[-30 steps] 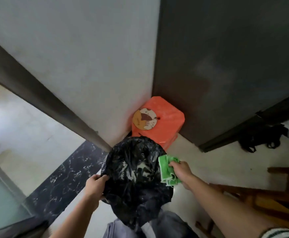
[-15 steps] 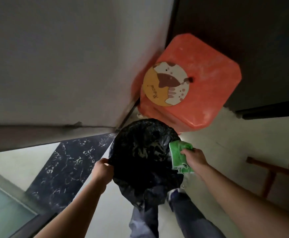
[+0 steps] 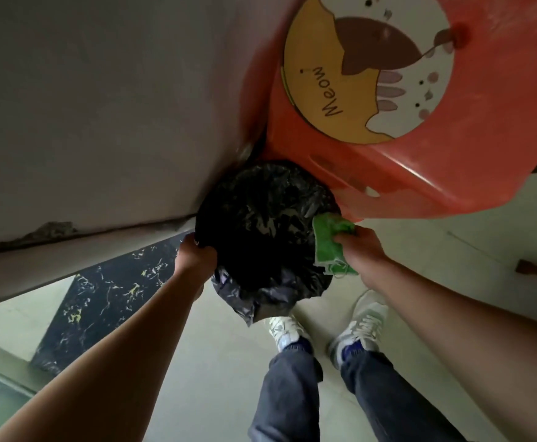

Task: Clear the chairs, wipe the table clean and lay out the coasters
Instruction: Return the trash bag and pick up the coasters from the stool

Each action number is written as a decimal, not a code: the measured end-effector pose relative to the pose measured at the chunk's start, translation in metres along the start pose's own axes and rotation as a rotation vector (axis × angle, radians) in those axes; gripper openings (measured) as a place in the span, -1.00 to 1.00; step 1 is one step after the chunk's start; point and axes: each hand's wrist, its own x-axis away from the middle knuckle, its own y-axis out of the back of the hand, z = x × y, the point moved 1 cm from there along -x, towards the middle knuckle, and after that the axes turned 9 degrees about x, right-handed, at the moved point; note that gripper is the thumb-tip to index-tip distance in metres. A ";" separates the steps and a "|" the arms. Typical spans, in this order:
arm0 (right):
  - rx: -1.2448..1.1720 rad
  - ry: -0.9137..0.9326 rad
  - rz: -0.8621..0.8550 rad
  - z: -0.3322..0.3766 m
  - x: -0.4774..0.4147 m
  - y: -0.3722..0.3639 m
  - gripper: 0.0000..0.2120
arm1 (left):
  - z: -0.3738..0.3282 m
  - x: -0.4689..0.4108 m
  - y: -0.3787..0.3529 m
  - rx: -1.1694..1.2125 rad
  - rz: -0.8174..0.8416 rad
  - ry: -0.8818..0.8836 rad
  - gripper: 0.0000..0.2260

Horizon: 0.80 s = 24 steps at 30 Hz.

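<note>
Stool (image 3: pixel 452 148) and wall corner now fill far more of the view than a moment ago: the head has dropped toward the floor, and the black-lined bin (image 3: pixel 260 237) has come down with it until it sits tucked just beside the orange stool, against the wall. That suggests the bin is being set back in its corner, so the clearing-up part of the job looks close to finished, while the coasters are not yet laid out; the round cat-print disc (image 3: pixel 369 68) reading "Meow" lies flat on the stool top and may well be one of them, though that is a guess. The left hand (image 3: pixel 197 256) is curled closed on the liner at the bin's left rim. The right hand (image 3: pixel 359 247) is closed too, fingers folded round a bunched green cloth (image 3: pixel 327 247), which is pressed against the bin's right rim; whether it also grips the rim itself is hidden by the cloth. Both feet stand just behind the bin on the pale floor (image 3: pixel 197 362). No table is in view.
</note>
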 end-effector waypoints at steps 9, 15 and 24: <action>0.010 0.096 -0.031 0.018 0.071 0.045 -0.93 | -0.069 0.107 0.026 -0.242 0.018 -0.134 -0.66; -0.017 0.259 -0.090 0.044 0.147 0.114 -0.94 | -0.127 0.181 0.035 -0.315 0.074 -0.254 -0.70; 0.221 0.539 -0.492 0.144 0.154 0.265 -0.81 | -0.227 0.243 0.020 -0.395 0.089 -0.536 -0.68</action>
